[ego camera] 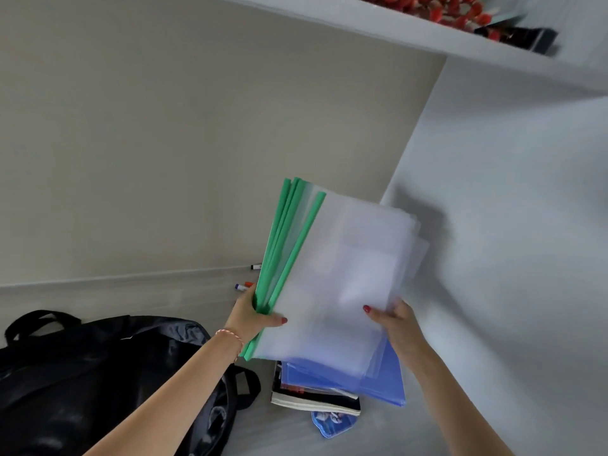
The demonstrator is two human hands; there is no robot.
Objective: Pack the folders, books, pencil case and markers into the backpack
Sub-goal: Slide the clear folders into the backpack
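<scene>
Looks like a home study or bedroom desk nook: pale wood-grain desk against a plain beige wall, white side panel at 3 o'clock. White shelf at 1 o'clock carries red artificial berries. School gear on the desk, black backpack at 8 o'clock, books at 6.

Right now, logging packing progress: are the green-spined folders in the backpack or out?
Out: both hands, left hand and right hand, hold the folders above the desk, beside the backpack.

Soft, even daylight — the folders cast a blurred shadow on the right wall; frame tilted, edges smeared, shelf unfocused.
</scene>
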